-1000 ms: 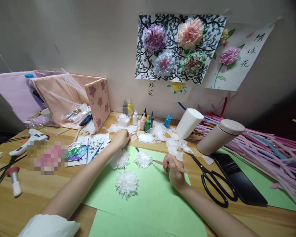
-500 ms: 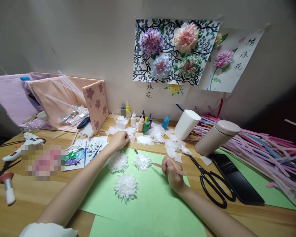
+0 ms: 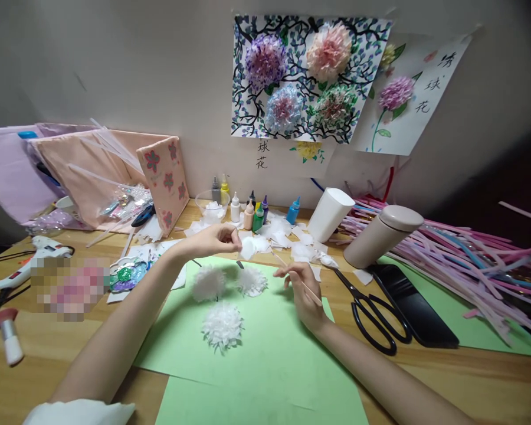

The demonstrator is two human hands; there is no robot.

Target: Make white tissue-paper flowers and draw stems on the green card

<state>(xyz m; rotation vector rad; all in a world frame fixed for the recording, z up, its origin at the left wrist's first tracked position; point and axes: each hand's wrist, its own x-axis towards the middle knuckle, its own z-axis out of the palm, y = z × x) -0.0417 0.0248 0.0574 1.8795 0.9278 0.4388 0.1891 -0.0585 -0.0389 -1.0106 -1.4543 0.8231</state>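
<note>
Green paper [image 3: 265,360] underlay work; left hand [image 3: 212,239] pinched tissue [image 3: 248,248], half-curled right hand [image 3: 307,308] held stick [image 3: 312,294]. Apparent step: tissue pickup; next move called for delicacy.

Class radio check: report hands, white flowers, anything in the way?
Left hand pinching white paper piece. Right hand holding thin stick. Three white flowers on green paper. Scissors to the right, apart from flowers.

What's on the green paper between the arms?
Three white paper flowers, a dark stub by one. The right hand, holding a thin stick, covers part of the green paper; what's beneath it can't be seen.
</note>
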